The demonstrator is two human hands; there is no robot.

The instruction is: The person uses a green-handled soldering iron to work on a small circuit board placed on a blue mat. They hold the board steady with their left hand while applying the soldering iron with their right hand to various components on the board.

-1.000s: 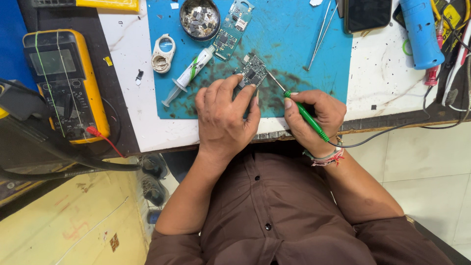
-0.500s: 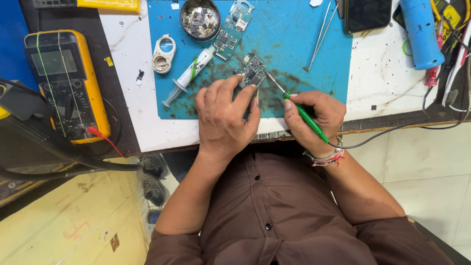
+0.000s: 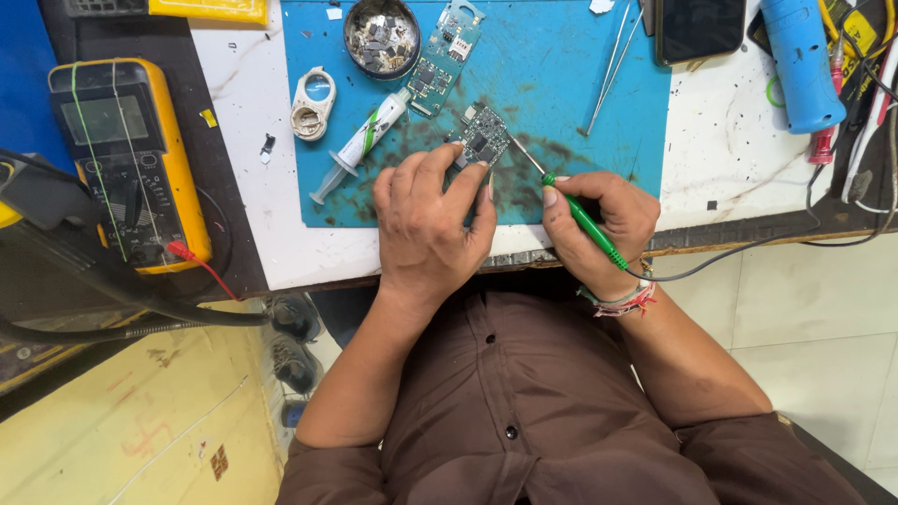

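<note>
Nothing had shifted since the earlier frame: left hand (image 3: 430,220) fingers clamped on the small circuit board (image 3: 484,138), mid blue mat (image 3: 580,103), right hand (image 3: 599,224) gripping the green-handled iron (image 3: 585,220); board judged light, stiff, fragile, best held by its edges.

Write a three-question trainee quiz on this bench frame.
1. True or false: the right hand holds a green-handled iron.
2. What does the left hand steady? A) syringe B) small board C) tweezers
3. What colour is the mat?

Key: 1 true; 2 B; 3 blue.
</note>
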